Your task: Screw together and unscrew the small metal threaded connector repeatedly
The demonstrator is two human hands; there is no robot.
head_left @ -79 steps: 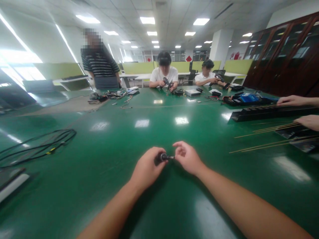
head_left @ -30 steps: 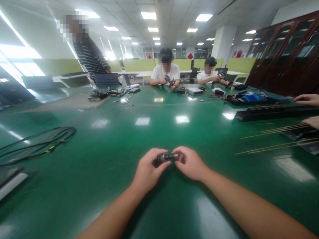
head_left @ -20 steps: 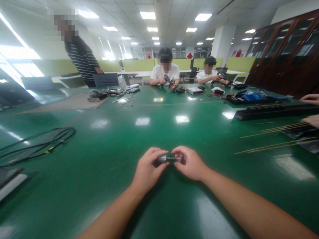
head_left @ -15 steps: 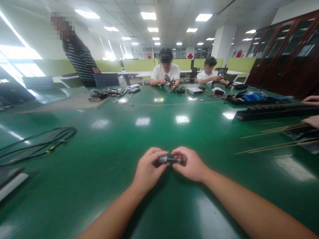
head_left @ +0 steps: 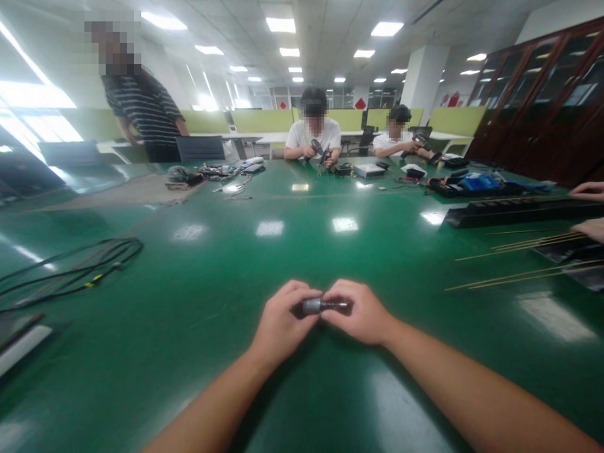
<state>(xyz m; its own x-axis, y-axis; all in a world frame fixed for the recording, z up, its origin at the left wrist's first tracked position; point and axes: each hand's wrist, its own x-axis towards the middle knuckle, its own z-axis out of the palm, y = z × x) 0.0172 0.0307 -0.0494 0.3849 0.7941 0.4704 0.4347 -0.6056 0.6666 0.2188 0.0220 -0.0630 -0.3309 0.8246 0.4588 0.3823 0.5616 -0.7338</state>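
Note:
Just above the green table (head_left: 207,283), a small grey metal cylinder (head_left: 312,306) with a thin shaft (head_left: 335,305) points to the right. My left hand (head_left: 283,321) is closed round the cylinder's left end, thumb below and fingers above. From the other side my right hand (head_left: 361,311) curls round the shaft, its thumb and index finger near where shaft and cylinder meet. The cylinder's far left end is hidden in my left hand.
Black cables (head_left: 108,267) lie on the left. Thin brass-coloured rods (head_left: 519,277) and a long black tray (head_left: 509,212) are at the right, by another person's hands (head_left: 589,229). Two seated people work across the table; a third person (head_left: 141,113) stands behind at left.
My right hand's fingers have moved left along the shaft, up to my left hand. The grey cylinder shows more clearly. The standing person has shifted slightly left.

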